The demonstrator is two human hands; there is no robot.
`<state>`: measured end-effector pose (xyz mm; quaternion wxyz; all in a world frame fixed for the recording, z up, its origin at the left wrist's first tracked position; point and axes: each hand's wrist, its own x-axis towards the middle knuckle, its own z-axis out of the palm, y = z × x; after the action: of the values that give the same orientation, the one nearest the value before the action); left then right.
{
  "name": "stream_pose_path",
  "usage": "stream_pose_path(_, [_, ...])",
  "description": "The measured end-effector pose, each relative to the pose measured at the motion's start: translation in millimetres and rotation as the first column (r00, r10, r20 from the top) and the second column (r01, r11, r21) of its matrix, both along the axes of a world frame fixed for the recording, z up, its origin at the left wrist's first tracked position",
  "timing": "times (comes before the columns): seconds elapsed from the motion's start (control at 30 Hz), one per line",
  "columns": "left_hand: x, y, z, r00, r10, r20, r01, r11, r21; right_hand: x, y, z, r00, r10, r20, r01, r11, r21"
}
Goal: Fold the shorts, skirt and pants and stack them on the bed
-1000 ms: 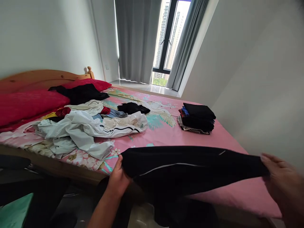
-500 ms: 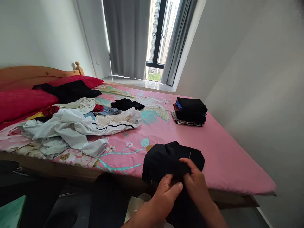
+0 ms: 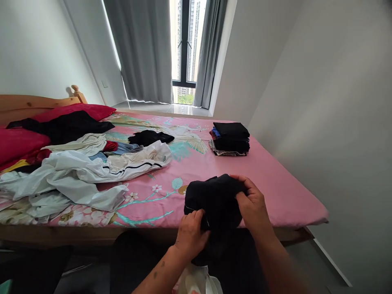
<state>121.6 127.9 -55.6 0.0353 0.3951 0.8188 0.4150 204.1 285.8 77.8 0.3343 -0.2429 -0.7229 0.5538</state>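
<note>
A black garment (image 3: 216,200) is bunched between my two hands at the near edge of the bed; its exact kind does not show. My left hand (image 3: 192,230) is closed on its lower left side, fingers curled over the cloth. At its upper right, my right hand (image 3: 251,200) pinches the fabric between thumb and fingers. The cloth hangs down toward my dark-clothed lap. Beyond it on the bed stands a neat stack of folded clothes (image 3: 230,139), with a black piece on top.
Loose clothes lie on the left of the pink flowered bed (image 3: 288,196), among them a white jacket-like garment (image 3: 73,171). Nearer the middle is a small black garment (image 3: 151,138). Red pillows (image 3: 92,110) rest by the wooden headboard (image 3: 36,101). A wall rises at the right.
My hands have moved apart, the left to the lower left and the right upward, both still gripping the black garment. The view has turned slightly right.
</note>
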Motion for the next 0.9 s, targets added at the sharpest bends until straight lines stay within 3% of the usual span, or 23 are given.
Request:
stream_pose_path(0.1, [-15,14,24.7,0.967,0.035,0.253,-0.081,0.981,0.174,-2,12,13,0.993,-0.084,-0.085,0.093,0.990,0.109])
stream_pose_path(0.2, [-44,15,76.1,0.826,0.024,0.563,-0.316,0.847,0.428,-2,31,20,0.980,-0.154,-0.126,0.190,0.914,0.360])
stream_pose_path(0.27, [-66,7,116.9,0.724,-0.030,0.689,-0.448,0.739,0.503,0,48,18,0.993,-0.109,-0.040,0.112,0.807,0.580])
stream_pose_path(0.3, [-76,0,135.6,0.716,-0.027,0.698,-0.486,0.698,0.526,2,58,16,0.996,-0.072,0.051,0.020,0.747,0.665])
stream_pose_path(0.37, [-93,-18,164.3,0.791,0.062,0.609,-0.500,0.641,0.583,9,80,14,0.967,-0.067,0.247,-0.140,0.671,0.728])
stream_pose_path(0.43, [-106,-36,179.6,0.892,0.218,0.396,-0.431,0.676,0.598,19,102,17,0.925,-0.184,0.332,-0.113,0.702,0.703])
stream_pose_path(0.47, [-110,-44,183.1,0.918,0.277,0.283,-0.393,0.731,0.559,24,111,22,0.911,-0.241,0.336,-0.041,0.755,0.654])
stream_pose_path(0.53, [-112,-54,186.2,0.935,0.318,0.155,-0.353,0.850,0.390,31,120,36,0.917,-0.232,0.323,0.077,0.901,0.428])
stream_pose_path(0.6, [-107,-56,189.1,0.937,0.286,0.202,-0.329,0.916,0.231,32,116,52,0.969,-0.079,0.232,0.054,0.992,0.116])
stream_pose_path(0.67, [-97,-51,194.5,0.920,0.200,0.337,-0.280,0.938,0.206,27,101,65,0.998,0.026,0.056,-0.024,0.998,-0.052])
stream_pose_path(0.73, [-90,-45,201.1,0.887,0.076,0.456,-0.217,0.940,0.264,21,84,72,0.995,0.052,-0.083,-0.053,0.998,-0.017])
stream_pose_path(0.8, [-90,-44,206.9,0.878,0.007,0.479,-0.159,0.948,0.277,15,76,76,0.992,0.110,-0.060,-0.103,0.989,0.108])
stream_pose_path(0.83, [-96,-46,209.5,0.892,0.023,0.451,-0.149,0.958,0.246,13,79,78,0.992,0.126,0.002,-0.124,0.976,0.180])
stream_pose_path(0.9, [-115,-55,215.1,0.924,0.152,0.352,-0.217,0.964,0.153,12,96,85,0.993,0.035,0.110,-0.068,0.946,0.316])
